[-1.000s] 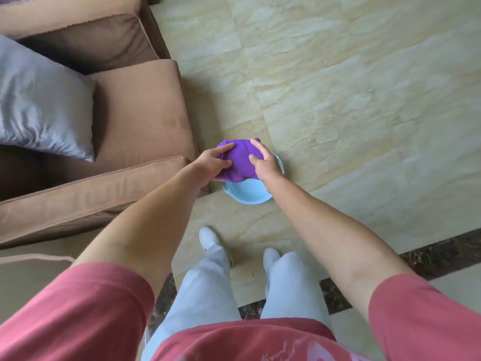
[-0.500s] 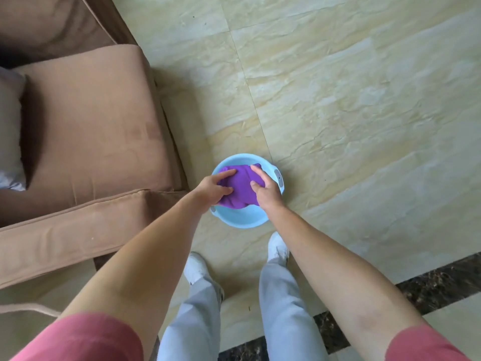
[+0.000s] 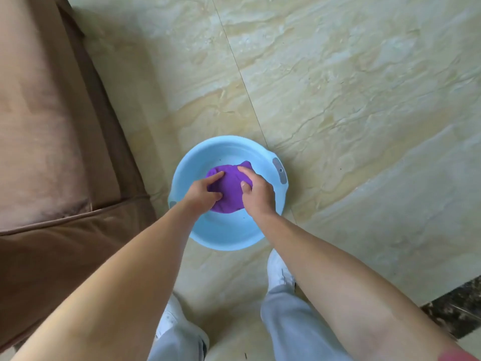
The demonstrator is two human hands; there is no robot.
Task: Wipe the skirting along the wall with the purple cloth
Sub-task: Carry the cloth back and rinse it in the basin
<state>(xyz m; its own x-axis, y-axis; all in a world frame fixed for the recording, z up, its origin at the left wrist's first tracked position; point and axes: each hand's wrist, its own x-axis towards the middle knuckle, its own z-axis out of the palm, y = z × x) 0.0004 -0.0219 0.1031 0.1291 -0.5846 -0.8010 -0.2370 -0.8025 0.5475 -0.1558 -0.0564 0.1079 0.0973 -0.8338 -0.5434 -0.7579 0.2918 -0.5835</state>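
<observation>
The purple cloth (image 3: 230,188) is bunched into a lump inside a round light-blue basin (image 3: 226,231) that stands on the tiled floor just ahead of my feet. My left hand (image 3: 201,194) grips the cloth's left side, fingers curled over it. On the cloth's right side my right hand (image 3: 259,194) holds on with thumb and fingers pressed into the fabric. Both hands are down within the basin's rim. No skirting or wall shows in this view.
A brown sofa (image 3: 52,142) fills the left side, its corner close to the basin. Cream marble-patterned floor tiles (image 3: 351,100) spread to the right and beyond. A dark stone strip (image 3: 458,306) crosses the lower right. My white shoes (image 3: 279,269) stand just behind the basin.
My hands have lowered the cloth from above the basin down into it. The view has tipped downward and closer, so the basin now looks larger and the sofa cushion has left the frame.
</observation>
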